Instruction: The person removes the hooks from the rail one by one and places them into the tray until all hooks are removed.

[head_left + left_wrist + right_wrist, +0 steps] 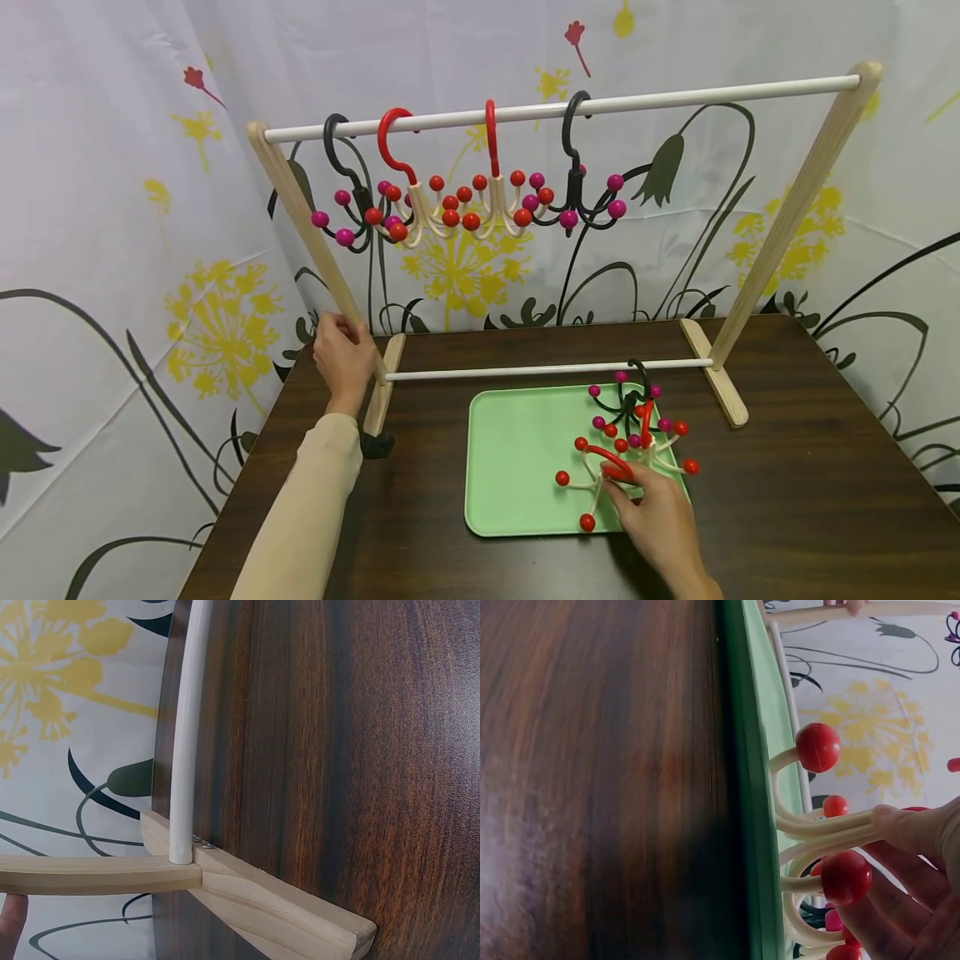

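Observation:
My left hand [343,358] grips the left wooden post [318,242] of a hanging rack, low down near its foot. In the left wrist view, one finger [10,924] shows against the post. Over the near right part of a green tray [517,462], my right hand [660,518] pinches a hanger with a red hook [615,463], cream prongs and red balls. Its cream stem [832,829] sits between thumb and fingers in the right wrist view. Just behind are another red-hooked hanger [652,446] and a black hanger with magenta balls [628,406], both at the tray's right side.
Along the rack's white top rail [690,97] hang two black hangers, one at each end of the row, and two red-hooked ones between them. A lower white bar [517,371] joins the wooden feet, behind the tray. A patterned curtain [112,208] backs the dark table [795,492].

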{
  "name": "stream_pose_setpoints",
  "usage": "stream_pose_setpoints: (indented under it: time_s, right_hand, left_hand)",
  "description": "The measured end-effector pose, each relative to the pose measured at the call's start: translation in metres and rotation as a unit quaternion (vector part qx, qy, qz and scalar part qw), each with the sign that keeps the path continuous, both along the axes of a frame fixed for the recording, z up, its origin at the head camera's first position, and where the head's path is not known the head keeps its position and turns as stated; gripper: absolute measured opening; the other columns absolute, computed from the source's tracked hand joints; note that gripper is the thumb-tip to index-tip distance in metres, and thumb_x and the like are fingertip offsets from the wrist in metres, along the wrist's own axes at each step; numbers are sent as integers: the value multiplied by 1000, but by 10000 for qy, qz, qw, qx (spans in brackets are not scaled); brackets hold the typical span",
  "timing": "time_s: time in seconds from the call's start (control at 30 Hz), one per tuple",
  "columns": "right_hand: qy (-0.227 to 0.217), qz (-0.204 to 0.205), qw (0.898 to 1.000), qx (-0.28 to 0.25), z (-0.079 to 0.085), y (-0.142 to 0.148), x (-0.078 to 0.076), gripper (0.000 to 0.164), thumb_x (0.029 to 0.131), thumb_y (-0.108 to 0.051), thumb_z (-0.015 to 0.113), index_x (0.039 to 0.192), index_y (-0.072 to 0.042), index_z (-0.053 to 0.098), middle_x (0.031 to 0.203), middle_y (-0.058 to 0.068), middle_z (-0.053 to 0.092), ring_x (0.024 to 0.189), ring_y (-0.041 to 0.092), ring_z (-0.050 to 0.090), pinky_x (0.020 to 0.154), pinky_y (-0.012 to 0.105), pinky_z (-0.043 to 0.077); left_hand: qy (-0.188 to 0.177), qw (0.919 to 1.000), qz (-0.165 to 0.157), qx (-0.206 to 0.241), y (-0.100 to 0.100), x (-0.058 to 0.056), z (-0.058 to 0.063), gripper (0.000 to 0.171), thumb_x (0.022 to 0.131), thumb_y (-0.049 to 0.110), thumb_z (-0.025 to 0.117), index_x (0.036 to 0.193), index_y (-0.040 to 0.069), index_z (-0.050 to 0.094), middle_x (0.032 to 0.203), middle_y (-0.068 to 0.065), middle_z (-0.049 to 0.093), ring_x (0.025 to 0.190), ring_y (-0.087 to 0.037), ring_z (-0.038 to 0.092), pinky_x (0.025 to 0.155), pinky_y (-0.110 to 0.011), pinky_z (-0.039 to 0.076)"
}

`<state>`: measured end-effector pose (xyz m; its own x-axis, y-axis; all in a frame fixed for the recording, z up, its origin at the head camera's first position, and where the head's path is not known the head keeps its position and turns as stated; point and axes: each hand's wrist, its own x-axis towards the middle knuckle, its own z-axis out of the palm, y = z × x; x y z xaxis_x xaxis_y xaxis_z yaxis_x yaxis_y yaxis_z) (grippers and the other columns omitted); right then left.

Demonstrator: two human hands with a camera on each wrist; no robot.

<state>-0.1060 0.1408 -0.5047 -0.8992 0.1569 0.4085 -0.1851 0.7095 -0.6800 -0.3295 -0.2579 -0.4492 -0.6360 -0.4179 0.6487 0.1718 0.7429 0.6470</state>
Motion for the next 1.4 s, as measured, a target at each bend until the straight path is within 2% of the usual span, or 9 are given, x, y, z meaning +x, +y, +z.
stream_pose_setpoints:
  time_s: [0.17,0.33,0.5,0.8,1.03,1.13,1.23,1.4]
  right_hand:
    - [-432,-95,9990,43,4,2,-2,21,74,-15,86,92,-20,78,85,-1,75,65,16,66,56,39,48]
    - [-777,-137,9969,68,6,3,-4,18,79,-20,83,96,-21,78,86,-2,75,81,24,69,60,45,48]
    - [-1024,-194,9946,-6,5,5,-4,16,81,-25,81,97,-23,77,86,-4,75,88,23,69,60,44,47]
    - [-1467,-100,9888,-258,6,9,-3,18,82,-26,79,100,-23,77,86,-1,75,74,14,66,57,36,41]
    - [-1366,-38,9899,-363,9,13,3,21,80,-20,82,100,-17,76,89,3,75,74,11,71,69,41,52]
    - [-1196,105,9923,-305,16,19,9,25,79,-15,82,103,-12,76,93,4,75,75,12,71,70,40,54]
    - [-1232,168,9920,-212,28,25,16,28,78,-12,83,104,-12,76,94,2,74,77,14,71,67,35,54]
    - [-1845,121,9823,-313,55,38,25,26,81,-13,80,106,-11,76,92,-1,75,80,15,71,63,25,51]
  left_hand:
    - [81,10000,22,-10,0,1,1,21,86,14,69,94,1,55,83,-17,58,74,-38,56,69,-53,43]
    - [95,10000,8,-8,0,1,1,20,86,14,68,93,1,55,83,-17,58,74,-39,56,69,-54,43]
    - [38,10000,-24,-18,0,0,0,20,86,14,68,94,1,54,84,-17,58,76,-39,57,69,-53,43]
    - [35,10000,-17,48,-1,1,-1,21,85,12,68,94,-1,54,85,-18,57,76,-38,56,71,-53,42]
    - [68,10000,-17,-4,1,1,0,20,86,13,68,94,0,55,85,-18,57,75,-38,57,69,-52,43]
    - [73,10000,-18,4,1,1,0,20,86,13,67,94,0,55,85,-18,57,75,-38,57,69,-52,43]
    - [85,10000,-35,11,1,0,-1,20,85,13,68,93,-1,54,84,-18,56,76,-38,56,69,-52,42]
    - [139,9999,-11,-21,0,-1,-1,21,84,12,68,92,-1,54,82,-17,56,75,-38,56,69,-53,42]
